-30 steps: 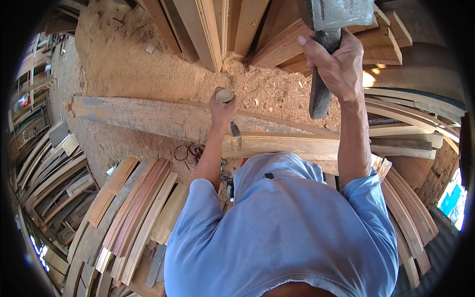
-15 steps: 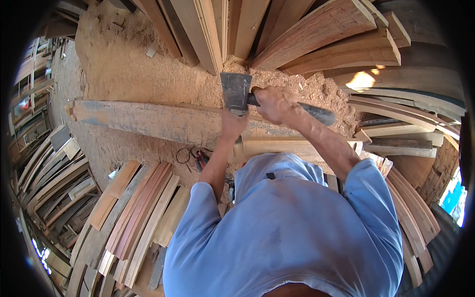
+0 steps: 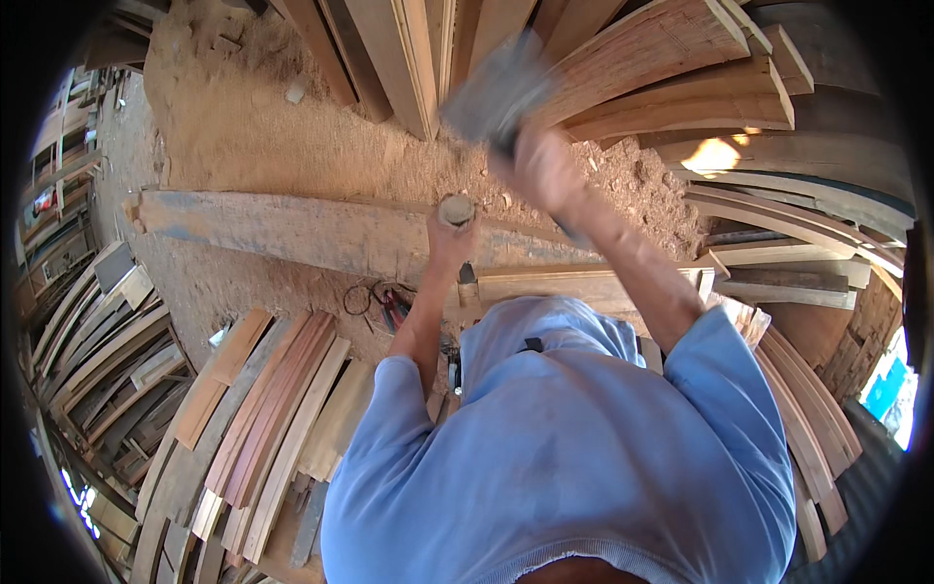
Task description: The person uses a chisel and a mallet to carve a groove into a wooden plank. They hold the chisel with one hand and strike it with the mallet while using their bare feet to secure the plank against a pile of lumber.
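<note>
My left hand [image 3: 449, 241] is wrapped round an upright chisel; its round, worn handle end [image 3: 456, 209] shows above the fist. Below the fist, a dark strip of its blade [image 3: 468, 273] meets the left part of a pale wooden piece [image 3: 555, 286] close to my lap. My fingers hide the rest of the chisel. Raised to the upper right of it, my right hand [image 3: 545, 170] grips a hatchet by its dark handle. The hatchet's broad grey head [image 3: 498, 90] is smeared by motion and apart from the chisel.
A long weathered beam [image 3: 292, 230] lies crosswise beyond the pale piece. Sawdust and shavings [image 3: 263, 127] cover the ground. Boards [image 3: 642, 58] fan out at the far side, with more stacked planks [image 3: 263, 409] at left. Red-handled pliers [image 3: 394, 310] and a cable lie by my left forearm.
The hatchet has lifted off the chisel's top and swung up and away, uncovering the handle end. My left hand has barely moved.
</note>
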Tool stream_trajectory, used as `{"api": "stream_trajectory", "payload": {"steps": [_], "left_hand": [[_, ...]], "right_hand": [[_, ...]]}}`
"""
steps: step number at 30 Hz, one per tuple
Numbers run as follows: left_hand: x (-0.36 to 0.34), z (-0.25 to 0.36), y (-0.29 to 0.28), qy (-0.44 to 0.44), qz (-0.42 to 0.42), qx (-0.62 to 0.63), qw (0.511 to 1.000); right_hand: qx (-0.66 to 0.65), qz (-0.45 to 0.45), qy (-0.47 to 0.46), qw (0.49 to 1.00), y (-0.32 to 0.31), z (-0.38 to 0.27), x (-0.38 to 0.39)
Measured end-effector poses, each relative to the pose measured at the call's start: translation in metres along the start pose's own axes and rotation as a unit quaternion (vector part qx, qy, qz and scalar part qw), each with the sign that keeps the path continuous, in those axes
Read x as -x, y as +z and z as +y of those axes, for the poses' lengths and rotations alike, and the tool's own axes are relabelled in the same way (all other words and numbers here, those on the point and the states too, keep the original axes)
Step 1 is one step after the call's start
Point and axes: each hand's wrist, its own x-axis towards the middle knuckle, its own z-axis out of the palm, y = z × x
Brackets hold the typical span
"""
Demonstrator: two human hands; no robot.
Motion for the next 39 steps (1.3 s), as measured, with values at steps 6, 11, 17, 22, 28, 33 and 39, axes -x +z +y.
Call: {"api": "stream_trajectory", "payload": {"steps": [6,11,17,22,28,33,39], "left_hand": [[0.026,-0.012,-0.012,-0.053,0.031,-0.036,0.997],[0.005,-0.024,-0.013,0.005,0.051,-0.014,0.999],[0.004,-0.031,-0.009,-0.013,0.034,-0.012,0.999],[0.016,-0.025,-0.013,-0.065,0.028,-0.047,0.996],[0.01,-0.041,-0.011,-0.009,0.02,-0.048,0.999],[0.002,-0.038,-0.009,-0.005,0.0,-0.09,0.996],[-0.01,-0.007,0.012,0.024,-0.041,-0.071,0.996]], "right_hand": [[-0.012,-0.109,-0.027,0.994,0.011,0.029,0.012],[-0.256,0.228,-0.11,0.933,-0.108,-0.019,-0.025],[0.03,-0.146,0.022,0.989,0.003,-0.012,-0.012],[0.02,-0.141,0.02,0.99,0.086,0.104,0.012],[-0.037,-0.132,0.191,0.972,0.074,0.186,0.041],[0.0,-0.196,0.233,0.952,0.092,0.246,0.084],[-0.076,-0.175,0.268,0.944,0.12,0.268,0.158]]}}
